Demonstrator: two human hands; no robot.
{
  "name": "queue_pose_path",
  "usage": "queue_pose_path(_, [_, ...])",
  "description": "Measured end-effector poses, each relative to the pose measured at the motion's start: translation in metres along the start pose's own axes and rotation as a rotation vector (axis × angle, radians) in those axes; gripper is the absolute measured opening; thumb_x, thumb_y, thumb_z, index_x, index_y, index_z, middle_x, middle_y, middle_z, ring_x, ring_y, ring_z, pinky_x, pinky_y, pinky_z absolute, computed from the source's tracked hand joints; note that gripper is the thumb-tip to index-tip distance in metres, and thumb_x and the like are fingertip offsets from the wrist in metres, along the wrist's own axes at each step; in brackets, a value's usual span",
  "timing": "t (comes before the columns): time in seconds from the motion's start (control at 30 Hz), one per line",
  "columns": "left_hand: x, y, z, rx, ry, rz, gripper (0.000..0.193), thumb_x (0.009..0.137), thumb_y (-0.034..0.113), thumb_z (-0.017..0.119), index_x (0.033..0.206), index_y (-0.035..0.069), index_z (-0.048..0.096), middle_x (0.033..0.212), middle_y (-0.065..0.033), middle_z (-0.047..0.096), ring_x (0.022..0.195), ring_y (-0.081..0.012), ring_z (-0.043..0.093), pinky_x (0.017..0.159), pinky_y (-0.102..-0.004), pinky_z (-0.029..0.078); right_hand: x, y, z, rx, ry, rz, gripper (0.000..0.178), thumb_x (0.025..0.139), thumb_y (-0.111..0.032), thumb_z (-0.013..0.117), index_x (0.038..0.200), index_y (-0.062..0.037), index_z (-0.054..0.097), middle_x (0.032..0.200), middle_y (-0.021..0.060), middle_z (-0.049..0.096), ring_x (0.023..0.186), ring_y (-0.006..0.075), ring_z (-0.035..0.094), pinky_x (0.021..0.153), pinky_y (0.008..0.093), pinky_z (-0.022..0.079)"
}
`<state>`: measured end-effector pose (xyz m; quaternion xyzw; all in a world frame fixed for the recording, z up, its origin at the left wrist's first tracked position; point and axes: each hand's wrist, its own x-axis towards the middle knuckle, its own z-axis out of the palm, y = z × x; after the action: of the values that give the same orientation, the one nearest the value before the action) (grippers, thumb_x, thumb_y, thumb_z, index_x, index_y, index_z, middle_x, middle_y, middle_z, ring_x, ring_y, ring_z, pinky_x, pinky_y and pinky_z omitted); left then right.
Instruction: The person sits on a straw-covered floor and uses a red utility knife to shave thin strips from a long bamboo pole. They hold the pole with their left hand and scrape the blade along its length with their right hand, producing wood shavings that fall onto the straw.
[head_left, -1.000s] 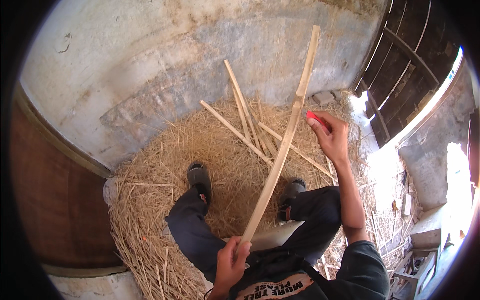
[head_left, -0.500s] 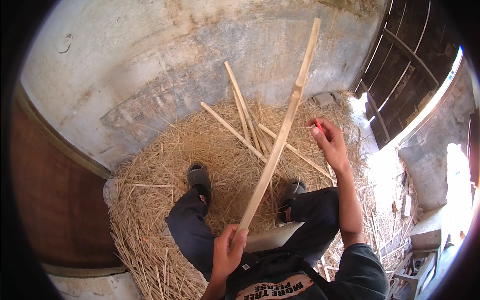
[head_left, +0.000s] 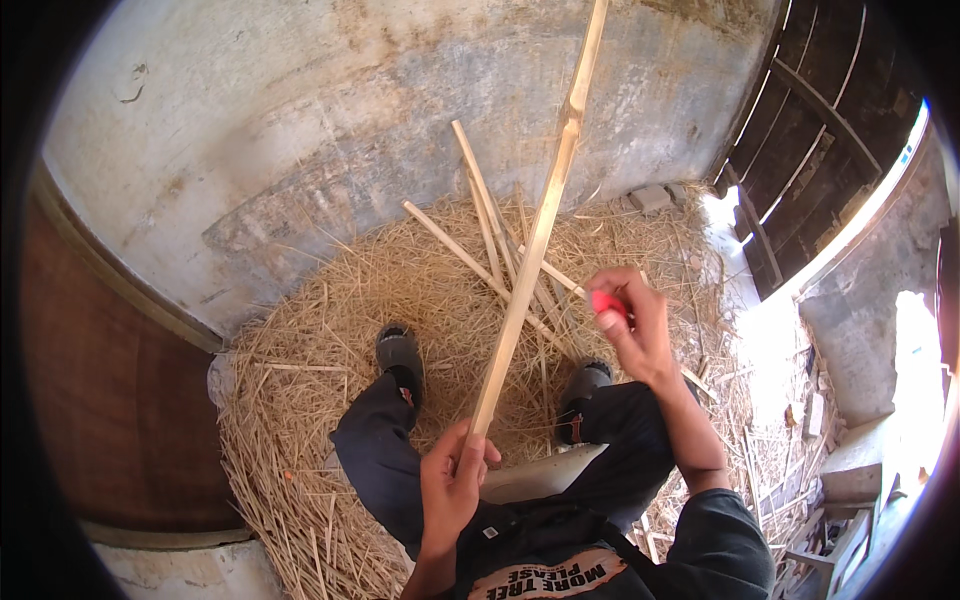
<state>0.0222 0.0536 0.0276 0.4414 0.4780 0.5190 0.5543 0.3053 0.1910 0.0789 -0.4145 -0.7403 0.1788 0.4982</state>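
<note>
A long, pale bamboo strip [head_left: 530, 265] with a raised node near its upper part slants up and away from me, its far end running out at the top of the view. My left hand [head_left: 450, 480] is closed around its near end, above my lap. To the right of the strip, my right hand [head_left: 638, 335] is closed on a small red object [head_left: 608, 304], apart from the strip. Fingers cover much of that object, so its kind is unclear. Beyond, several more bamboo strips [head_left: 470, 160] lie crossed over one another, some leaning toward the wall.
Straw-like shavings [head_left: 300, 400] cover the floor around my feet. A stained wall [head_left: 350, 150] curves across the far side, with a brown panel [head_left: 120, 380] at left. Dark wooden slats [head_left: 810, 110] stand at upper right. A grey block [head_left: 650, 198] sits by the wall.
The bamboo strip has shifted up and left, its top now past the view's edge. My right hand has come lower and left, closer to the strip, and more of the red object shows.
</note>
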Motion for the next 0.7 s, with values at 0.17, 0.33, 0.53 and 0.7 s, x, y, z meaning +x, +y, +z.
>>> queue_pose_path(0.17, [0.009,0.017,0.002,0.004,0.010,0.016,0.033,0.114,0.012,0.059,0.143,-0.001,0.069,0.095,-0.0027,0.070,0.072,-0.0030,0.050,0.063,-0.0216,0.042,-0.004,-0.018,0.022,-0.119,-0.138,-0.227,0.034,0.091,-0.029,0.088,0.115,-0.0081,0.076,0.091,0.0076,0.073,0.072,0.0248,0.073,0.061,0.0361,0.057])
queue_pose_path(0.33, [0.012,0.021,0.009,0.036,0.007,0.040,0.037,0.112,0.012,0.062,0.147,0.002,0.068,0.099,-0.0006,0.069,0.077,-0.0027,0.052,0.065,-0.0208,0.043,-0.009,-0.029,0.034,-0.196,-0.160,-0.332,0.037,0.086,-0.034,0.090,0.113,-0.0103,0.077,0.084,0.0029,0.069,0.065,0.0231,0.070,0.056,0.0362,0.054])
queue_pose_path(0.53, [0.014,0.022,0.019,0.063,0.014,0.055,0.037,0.111,0.011,0.065,0.146,0.001,0.069,0.102,0.0005,0.066,0.077,-0.0027,0.052,0.065,-0.0199,0.042,-0.012,-0.033,0.034,-0.217,-0.157,-0.365,0.040,0.083,-0.033,0.092,0.112,-0.0100,0.079,0.080,0.0021,0.067,0.061,0.0216,0.067,0.054,0.0350,0.052])
queue_pose_path(0.7, [0.014,0.029,0.025,0.001,0.055,-0.005,0.034,0.110,0.010,0.066,0.142,-0.003,0.069,0.101,0.0010,0.063,0.078,-0.0029,0.051,0.065,-0.0208,0.040,-0.014,-0.038,0.037,-0.237,-0.152,-0.375,0.039,0.082,-0.034,0.092,0.113,-0.0129,0.081,0.078,-0.0004,0.064,0.059,0.0192,0.066,0.053,0.0339,0.051])
